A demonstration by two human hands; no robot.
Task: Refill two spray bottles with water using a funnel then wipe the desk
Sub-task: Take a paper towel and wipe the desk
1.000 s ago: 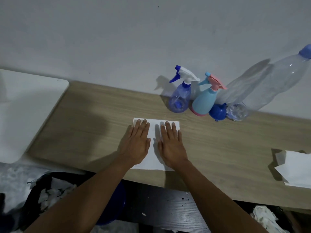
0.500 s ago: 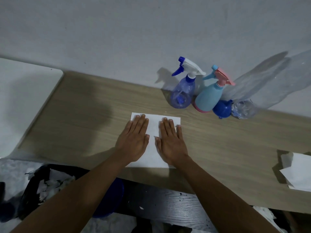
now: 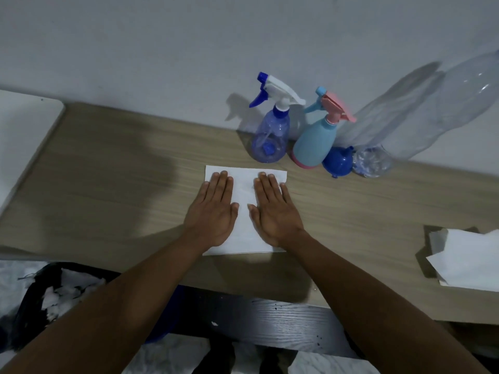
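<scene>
Both flat, straight-fingered, the left hand and right hand press a smooth white paper towel on the desk.

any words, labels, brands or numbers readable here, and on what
No text can be read anywhere. The clear blue spray bottle, pale blue spray bottle, funnel, big clear bottle, white sheet and paper pile show no visible label or print.

Head-worn view; close, downward onto desk
</scene>
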